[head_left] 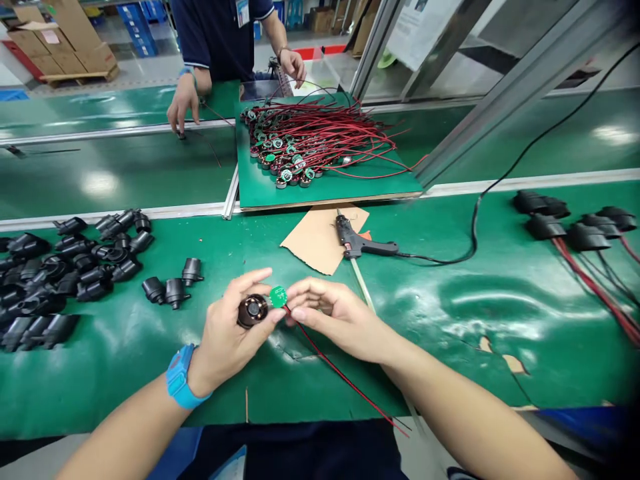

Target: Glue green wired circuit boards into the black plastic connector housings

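In the head view, my left hand (233,327) is wrapped round a small round motor (253,309) with a dark rim, its face turned up toward me. Right beside it is a small round green circuit board (278,297), pinched between the fingertips of my right hand (335,310). My left thumb tip comes close to the board's lower edge. Thin red and black wires (340,375) run from the board down to the right, their loose ends near the table's front edge. Whether the board touches the motor, I cannot tell.
A glue gun (367,243) lies on torn cardboard (320,243), its cord trailing right. Many black plastic housings (80,260) cover the left; wired black housings (575,220) lie at right. Ahead, a raised green board (320,193) carries wired motors (295,167). Opposite, a co-worker's hand (184,107) holds a wired part.
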Tool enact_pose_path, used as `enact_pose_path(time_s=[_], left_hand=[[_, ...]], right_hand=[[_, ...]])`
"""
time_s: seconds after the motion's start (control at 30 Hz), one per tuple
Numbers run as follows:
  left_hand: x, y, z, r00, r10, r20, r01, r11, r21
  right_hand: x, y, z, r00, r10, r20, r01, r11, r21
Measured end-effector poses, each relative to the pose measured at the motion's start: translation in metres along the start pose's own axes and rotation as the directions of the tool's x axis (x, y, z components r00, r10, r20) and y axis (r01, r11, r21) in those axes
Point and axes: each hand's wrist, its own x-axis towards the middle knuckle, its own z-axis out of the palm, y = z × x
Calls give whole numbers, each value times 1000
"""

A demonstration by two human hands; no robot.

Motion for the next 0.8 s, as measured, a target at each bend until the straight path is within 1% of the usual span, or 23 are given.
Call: enact_pose_path(time_s=[0.03,0.1,0.17,0.23,0.3,0.33,0.37,0.4,0.43,0.47,0.53,0.57,0.63,0.67,0.8], left_hand=[[0,0,1,1000,-4,27,3,1000,11],[0,-1,3,996,-11,84,8,999,31],[-1,-2,4,994,-8,111,3,999,41],[-2,-2,4,991,1,133,-5,1000,30],[-2,-1,4,986,-4,165,3,1000,5],[-2,-1,4,983,-12,183,13,1000,-5],[-2,0,3,980,-21,199,24,1000,-11],[-1,0,3,977,-32,210,36,999,-14],[-1,1,3,975,-41,216,46,999,-16],[-1,1,3,974,-48,220,54,998,-21],[-1,2,3,973,-53,226,65,997,-45],[-1,2,3,972,-47,229,63,996,-60],[-2,2,4,973,-32,229,53,995,-88],[-3,2,5,974,-30,226,54,993,-102],[-1,1,2,965,-91,245,134,977,-164]], right_hand=[[1,2,5,999,37,-29,-35,996,85],[2,5,9,992,91,-86,-72,976,206],[2,7,7,987,132,-96,-103,959,263],[0,7,6,983,154,-98,-123,956,268],[-1,6,7,978,112,-174,-82,982,171],[-2,5,8,971,50,-234,-34,997,71],[-3,4,8,957,-40,-289,24,998,-58],[-4,3,9,933,-148,-329,83,976,-204],[-4,3,9,900,-264,-347,138,928,-347],[-5,2,9,862,-375,-340,186,860,-475],[-6,3,7,787,-551,-278,262,706,-659],[-6,4,6,754,-614,-233,290,629,-721],[-7,5,4,708,-692,-141,329,500,-801],[-8,6,4,692,-714,-107,339,452,-825],[-11,4,1,667,-744,-20,340,328,-881]])
